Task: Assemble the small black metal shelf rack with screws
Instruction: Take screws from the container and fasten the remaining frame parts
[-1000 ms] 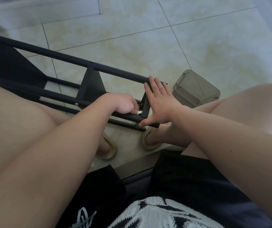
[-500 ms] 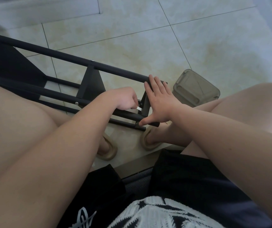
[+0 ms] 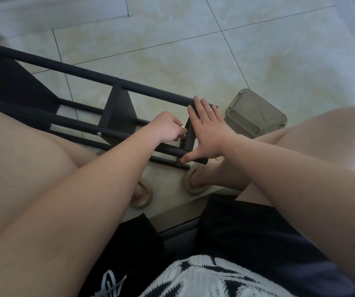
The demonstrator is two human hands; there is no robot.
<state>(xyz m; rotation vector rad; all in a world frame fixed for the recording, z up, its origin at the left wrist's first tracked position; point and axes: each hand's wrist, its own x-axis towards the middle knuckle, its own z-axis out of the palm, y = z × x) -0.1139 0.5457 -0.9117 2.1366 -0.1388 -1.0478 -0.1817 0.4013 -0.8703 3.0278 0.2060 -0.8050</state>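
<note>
The black metal shelf rack point(image 3: 69, 70) lies on its side across my lap and over the tiled floor, its long tubes running from upper left to centre. My right hand point(image 3: 209, 133) presses flat with straight fingers against the rack's end panel, thumb on the end of a lower tube. My left hand point(image 3: 169, 127) is curled just left of that panel and pinches a small silvery tool or screw against it; most of that item is hidden by my fingers. A screw head point(image 3: 99, 134) shows on the near tube.
A translucent grey plastic box point(image 3: 256, 113) sits on the floor tiles just right of the rack's end. My feet in tan sandals point(image 3: 193, 185) stand below the rack. My knees flank both sides of the work.
My left hand has risen from the lower tube up to the inner face of the end panel. My right hand stays pressed in place.
</note>
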